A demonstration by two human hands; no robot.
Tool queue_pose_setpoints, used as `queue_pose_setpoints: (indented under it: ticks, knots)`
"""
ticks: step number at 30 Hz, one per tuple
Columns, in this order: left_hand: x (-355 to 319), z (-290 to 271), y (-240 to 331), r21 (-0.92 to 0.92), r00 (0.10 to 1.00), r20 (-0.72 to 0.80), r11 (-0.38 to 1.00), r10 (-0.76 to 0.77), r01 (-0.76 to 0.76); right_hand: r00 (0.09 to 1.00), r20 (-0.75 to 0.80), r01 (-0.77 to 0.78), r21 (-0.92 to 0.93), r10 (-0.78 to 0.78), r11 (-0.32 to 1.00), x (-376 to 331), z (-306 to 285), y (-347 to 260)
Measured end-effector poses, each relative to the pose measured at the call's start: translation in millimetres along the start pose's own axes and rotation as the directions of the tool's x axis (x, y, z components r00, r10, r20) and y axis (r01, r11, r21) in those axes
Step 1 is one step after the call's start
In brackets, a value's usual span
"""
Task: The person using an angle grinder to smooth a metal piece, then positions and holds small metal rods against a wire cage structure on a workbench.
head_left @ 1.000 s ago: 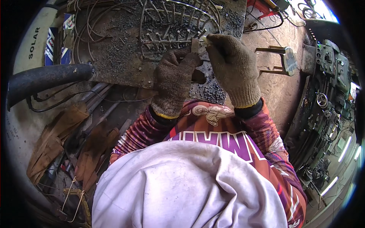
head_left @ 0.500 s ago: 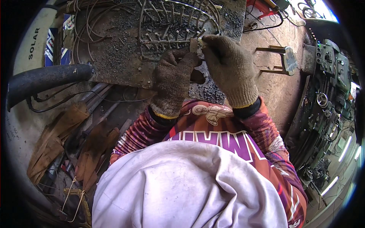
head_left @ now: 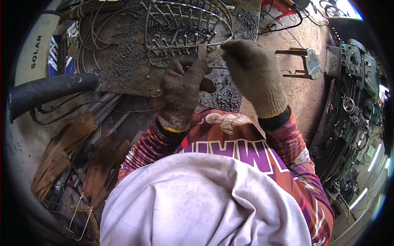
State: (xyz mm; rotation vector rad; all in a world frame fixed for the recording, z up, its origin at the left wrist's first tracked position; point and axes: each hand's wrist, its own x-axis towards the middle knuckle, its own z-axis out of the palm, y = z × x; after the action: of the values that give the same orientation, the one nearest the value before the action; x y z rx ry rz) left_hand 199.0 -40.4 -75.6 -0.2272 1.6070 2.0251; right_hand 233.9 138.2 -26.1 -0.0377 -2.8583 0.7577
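Note:
Both my hands wear brown knit gloves over patterned red and purple sleeves. My left hand point(head_left: 182, 88) pinches a short flat metal strip point(head_left: 202, 52) that stands upright against the near rim of an oval wire basket frame point(head_left: 184, 24). My right hand point(head_left: 252, 74) is closed on a thin metal rod point(head_left: 219, 51) right beside the strip, at the frame's rim. The frame lies on a sooty steel plate point(head_left: 119, 69). A white cloth over my head fills the lower middle of the view.
A thick black pipe point(head_left: 49, 90) juts in from the left. Loose wire loops lie on the plate's left part. A square metal bracket point(head_left: 303, 63) sits on the ground at right, with dark machinery point(head_left: 353, 94) beyond it. Scrap strips and rods point(head_left: 82, 156) lie at lower left.
My hands have stayed at the frame's near rim with only small shifts. The strip now stands more upright between my left fingers.

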Motion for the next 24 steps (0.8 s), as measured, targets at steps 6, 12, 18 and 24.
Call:
queue_pose_setpoints:
  ticks: [6, 12, 18, 24]
  knots:
    - [-5, 8, 1, 0.096, 0.996, 0.080, 0.995, -0.038, 0.030, 0.935, -0.139, -0.279, 0.277, 0.326, 0.920, -16, 2, 15]
    - [1, 27, 8, 0.027, 0.995, 0.038, 0.995, -0.096, 0.095, 0.945, -0.200, -0.199, 0.278, 0.259, 0.940, -16, 13, 26]
    - [4, 25, 0, 0.004, 0.995, 0.025, 0.995, -0.097, 0.097, 0.966, -0.145, -0.178, 0.238, 0.216, 0.955, -14, 11, 19]
    - [3, 29, 3, -0.002, 0.996, -0.019, 0.996, -0.090, 0.090, 0.966, -0.185, -0.124, 0.279, 0.180, 0.952, -9, 18, 17]
